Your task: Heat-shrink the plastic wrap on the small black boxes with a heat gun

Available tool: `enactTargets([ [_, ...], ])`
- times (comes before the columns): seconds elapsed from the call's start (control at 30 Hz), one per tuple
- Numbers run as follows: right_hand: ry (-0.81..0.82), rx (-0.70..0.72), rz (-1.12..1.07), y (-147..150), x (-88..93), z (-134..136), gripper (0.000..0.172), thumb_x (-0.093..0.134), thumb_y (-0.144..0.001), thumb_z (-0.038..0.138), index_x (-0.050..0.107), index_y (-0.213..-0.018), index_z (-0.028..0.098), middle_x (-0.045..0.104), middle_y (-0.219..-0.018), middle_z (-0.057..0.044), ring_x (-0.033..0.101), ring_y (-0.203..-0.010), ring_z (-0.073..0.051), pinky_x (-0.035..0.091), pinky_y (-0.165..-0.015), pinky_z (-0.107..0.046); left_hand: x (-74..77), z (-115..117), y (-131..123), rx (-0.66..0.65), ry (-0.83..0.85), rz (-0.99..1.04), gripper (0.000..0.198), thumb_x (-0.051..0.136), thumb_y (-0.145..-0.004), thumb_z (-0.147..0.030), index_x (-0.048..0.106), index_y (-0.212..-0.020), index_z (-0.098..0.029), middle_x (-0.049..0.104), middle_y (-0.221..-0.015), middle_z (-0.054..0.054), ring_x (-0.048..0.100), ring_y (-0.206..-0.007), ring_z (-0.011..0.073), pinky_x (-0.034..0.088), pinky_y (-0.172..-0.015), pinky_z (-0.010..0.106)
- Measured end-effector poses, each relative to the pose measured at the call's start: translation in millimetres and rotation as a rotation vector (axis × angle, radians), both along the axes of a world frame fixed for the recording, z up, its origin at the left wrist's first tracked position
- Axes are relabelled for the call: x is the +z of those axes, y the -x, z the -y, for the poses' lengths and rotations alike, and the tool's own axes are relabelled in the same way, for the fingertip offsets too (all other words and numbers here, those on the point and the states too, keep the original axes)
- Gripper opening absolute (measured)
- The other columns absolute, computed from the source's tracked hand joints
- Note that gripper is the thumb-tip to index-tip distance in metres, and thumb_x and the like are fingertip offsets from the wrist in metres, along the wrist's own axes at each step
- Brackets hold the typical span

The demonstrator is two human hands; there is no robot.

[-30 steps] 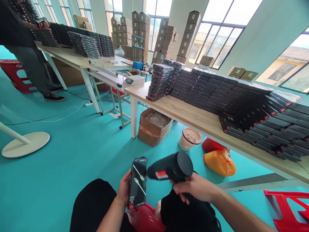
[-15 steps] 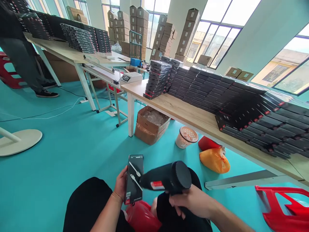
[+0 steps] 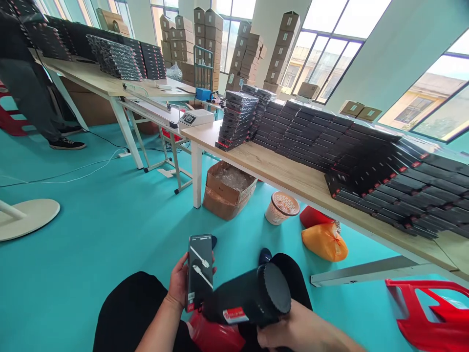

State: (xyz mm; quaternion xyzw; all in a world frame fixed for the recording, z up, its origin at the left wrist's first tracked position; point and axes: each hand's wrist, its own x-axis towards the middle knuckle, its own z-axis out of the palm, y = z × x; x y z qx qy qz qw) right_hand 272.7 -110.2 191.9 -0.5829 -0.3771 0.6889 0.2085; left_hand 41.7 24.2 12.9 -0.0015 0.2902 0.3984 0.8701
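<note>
My left hand (image 3: 178, 283) is wrapped round a slim black cable box (image 3: 200, 269) held upright, its front printed with a white cable and plug, a red patch low on it. My right hand (image 3: 273, 335) grips a black heat gun (image 3: 244, 296) with a red and white label on its barrel. The gun's nozzle end points left, by the lower right part of the box; I cannot tell whether they touch. Most of the gun's handle is hidden behind its body. Below both hands, between my knees, is a red plastic surface (image 3: 218, 335).
Long rows of stacked black boxes (image 3: 311, 132) stand on the wooden table (image 3: 267, 159). Under it are an open carton (image 3: 223, 195), a waste basket (image 3: 282, 208) and an orange bag (image 3: 324, 243). A red stool (image 3: 421, 313) lies right. Far left stands a person (image 3: 22, 93).
The heat gun has moved down, its nozzle from the box's middle to near its lower end. The cable box has shifted slightly left. Both hands keep their hold.
</note>
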Motion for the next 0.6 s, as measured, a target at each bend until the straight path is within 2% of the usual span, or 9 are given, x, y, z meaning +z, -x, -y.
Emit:
enactTargets([
  [0.1,-0.076,-0.121,-0.001,-2,-5.0,4,0.014,0.061,-0.071,0.030,0.067,-0.067,0.018,0.055,-0.053,0.002,0.049,-0.051,-0.013,0.042,-0.051,-0.026,0.7,0,0,-0.001,0.006,-0.021,0.054,0.049,-0.094,-0.037,0.056,-0.136,-0.003,0.075,-0.110,0.023,0.074,-0.097,0.0354,0.056,-0.089,0.054],
  [0.23,-0.010,-0.029,-0.064,-3,-6.8,10,0.007,0.069,-0.066,0.022,0.070,-0.071,0.017,0.059,-0.058,0.002,0.053,-0.056,-0.013,0.040,-0.054,-0.025,-2.7,0,3,0.053,-0.002,-0.074,0.054,0.050,-0.093,-0.046,0.063,-0.127,-0.005,0.076,-0.105,0.021,0.074,-0.092,0.0340,0.058,-0.085,0.051],
  [0.3,-0.008,-0.094,-0.103,1,-10.2,12,0.008,0.070,-0.067,0.024,0.070,-0.070,0.016,0.062,-0.062,0.000,0.054,-0.060,-0.014,0.041,-0.057,-0.025,-7.2,-2,4,0.147,0.000,-0.110,0.055,0.051,-0.091,-0.052,0.067,-0.119,-0.007,0.076,-0.098,0.019,0.074,-0.086,0.0329,0.058,-0.081,0.050],
  [0.4,0.007,-0.313,-0.165,12,-19.1,13,0.024,0.068,-0.070,0.036,0.069,-0.081,0.016,0.062,-0.060,0.000,0.052,-0.054,-0.014,0.041,-0.054,-0.027,-14.3,-7,5,0.321,0.050,-0.185,0.048,0.054,-0.088,-0.055,0.069,-0.105,-0.013,0.075,-0.087,0.013,0.072,-0.076,0.0292,0.058,-0.079,0.049],
  [0.43,0.021,-0.322,-0.184,17,-21.9,12,0.026,0.070,-0.069,0.037,0.069,-0.083,0.015,0.062,-0.060,-0.001,0.052,-0.052,-0.014,0.041,-0.053,-0.028,-16.4,-9,6,0.374,0.077,-0.220,0.046,0.054,-0.087,-0.056,0.069,-0.102,-0.015,0.074,-0.085,0.010,0.071,-0.075,0.0283,0.058,-0.079,0.049],
  [0.53,0.040,-0.192,-0.233,28,-27.4,10,0.021,0.075,-0.064,0.029,0.070,-0.075,0.011,0.062,-0.060,-0.003,0.055,-0.056,-0.015,0.040,-0.056,-0.027,-23.1,-14,9,0.512,0.150,-0.329,0.036,0.052,-0.089,-0.052,0.067,-0.100,-0.021,0.071,-0.082,0.003,0.069,-0.074,0.0246,0.056,-0.083,0.046],
  [0.6,0.006,-0.246,-0.237,32,-29.4,7,0.025,0.076,-0.064,0.033,0.070,-0.075,0.011,0.062,-0.060,-0.003,0.056,-0.058,-0.015,0.041,-0.056,-0.027,-28.2,-17,11,0.582,0.198,-0.371,0.027,0.049,-0.091,-0.046,0.065,-0.101,-0.026,0.069,-0.082,-0.001,0.068,-0.073,0.0216,0.055,-0.085,0.043],
])
